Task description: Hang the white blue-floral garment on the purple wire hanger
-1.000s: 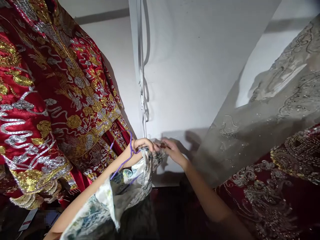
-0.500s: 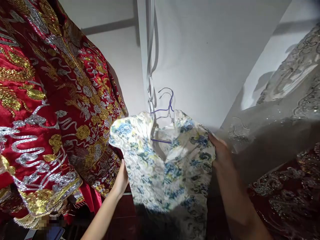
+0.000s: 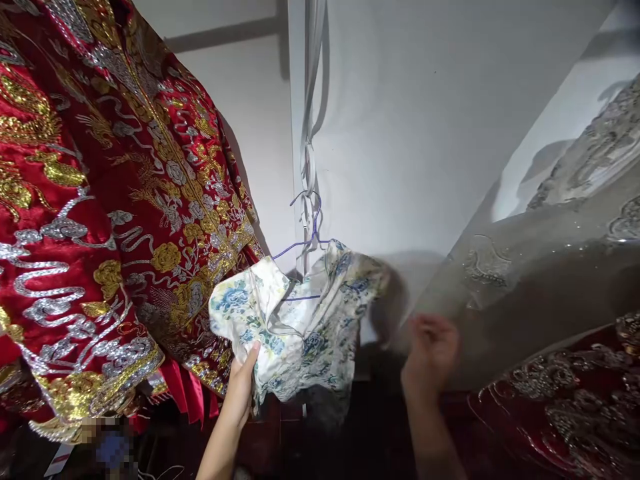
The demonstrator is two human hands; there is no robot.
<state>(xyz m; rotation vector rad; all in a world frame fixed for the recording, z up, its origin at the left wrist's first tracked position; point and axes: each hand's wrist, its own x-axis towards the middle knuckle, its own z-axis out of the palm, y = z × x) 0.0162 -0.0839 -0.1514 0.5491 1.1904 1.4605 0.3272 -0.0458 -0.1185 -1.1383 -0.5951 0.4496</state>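
Observation:
A short-sleeved white top with blue and yellow flowers (image 3: 280, 347) hangs on a thin purple wire hanger (image 3: 315, 227) in front of the wall. My left hand (image 3: 243, 387) is shut on the top's left side, thumb in front and the other fingers hidden behind the cloth. The top tilts and its lower part falls in shadow. My right hand (image 3: 430, 347) is apart from it, to the right, blurred, with its fingers curled in and nothing visible in them.
A red jacket with gold and silver embroidery (image 3: 165, 200) hangs close on the left. White straps (image 3: 311, 87) run down the wall above the hanger. To the right are a pale beaded sheer garment (image 3: 485, 267) and a dark red beaded garment (image 3: 575, 400).
My right hand has let go of the top's right sleeve and moved down, apart from it. The top and hanger have shifted left and tilted; my left hand still grips the side.

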